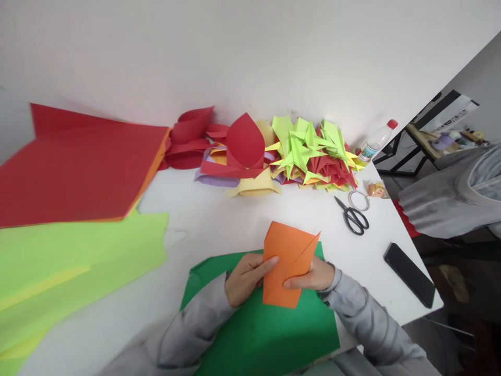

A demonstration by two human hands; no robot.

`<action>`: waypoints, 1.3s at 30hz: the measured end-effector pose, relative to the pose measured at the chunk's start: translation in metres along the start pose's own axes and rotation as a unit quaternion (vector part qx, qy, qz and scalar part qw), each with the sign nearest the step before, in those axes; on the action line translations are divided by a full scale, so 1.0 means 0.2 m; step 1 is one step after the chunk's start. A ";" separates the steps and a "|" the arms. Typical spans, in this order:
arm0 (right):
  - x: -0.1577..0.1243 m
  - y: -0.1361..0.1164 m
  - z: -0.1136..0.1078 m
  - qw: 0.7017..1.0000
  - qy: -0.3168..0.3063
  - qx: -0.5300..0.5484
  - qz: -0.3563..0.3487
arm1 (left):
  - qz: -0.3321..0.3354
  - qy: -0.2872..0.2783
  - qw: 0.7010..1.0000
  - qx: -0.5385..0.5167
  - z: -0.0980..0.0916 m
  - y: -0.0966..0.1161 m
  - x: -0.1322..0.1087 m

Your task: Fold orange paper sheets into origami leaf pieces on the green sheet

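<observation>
A folded sheet of orange paper is held up between my two hands, with a slanting fold line across its right side. My left hand grips its left edge, thumb on the front face and fingers behind. At the lower right edge, my right hand pinches the paper in the same way, its fingers hidden behind it. Below both hands a large green sheet lies on the white table at the front edge.
Red sheets and light green sheets are stacked at left. Along the wall lie curled red paper pieces and folded green paper shapes. Scissors, a tape roll, a bottle and a black case are at right.
</observation>
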State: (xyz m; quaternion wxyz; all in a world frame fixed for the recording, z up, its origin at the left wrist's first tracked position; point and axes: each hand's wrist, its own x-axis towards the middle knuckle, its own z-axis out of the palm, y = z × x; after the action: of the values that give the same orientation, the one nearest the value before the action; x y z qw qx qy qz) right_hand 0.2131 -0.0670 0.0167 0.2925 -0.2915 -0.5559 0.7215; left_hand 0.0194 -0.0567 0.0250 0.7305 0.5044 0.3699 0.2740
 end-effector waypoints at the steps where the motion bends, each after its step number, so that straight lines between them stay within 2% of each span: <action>1: 0.00 0.00 0.00 1.000 -0.003 0.003 0.002 | -0.002 0.003 1.000 -0.002 0.00 0.00 0.00; 7: 0.00 -0.03 0.00 0.999 -0.037 0.016 0.001 | 0.001 0.038 0.999 -0.006 -0.01 -0.01 0.00; 19: 0.00 -0.06 0.01 0.997 -0.038 0.043 0.045 | 0.006 0.113 0.992 -0.053 0.00 -0.02 0.01; 30: 0.00 -0.07 0.01 0.997 -0.067 0.025 0.042 | 0.035 0.194 0.977 -0.079 -0.05 -0.05 0.03; 36: -0.02 -0.04 0.01 0.997 -0.040 0.016 0.063 | 0.027 0.196 0.978 -0.066 -0.04 -0.03 0.02; 39: -0.02 -0.01 0.01 0.998 0.008 0.022 0.061 | 0.012 0.215 0.973 -0.087 -0.04 -0.03 0.03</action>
State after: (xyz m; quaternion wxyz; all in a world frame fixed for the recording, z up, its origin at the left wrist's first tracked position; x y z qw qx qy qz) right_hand 0.2152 -0.0712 0.0201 0.2590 -0.3241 -0.5188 0.7475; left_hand 0.0168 -0.0506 0.0156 0.6712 0.3728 0.4870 0.4163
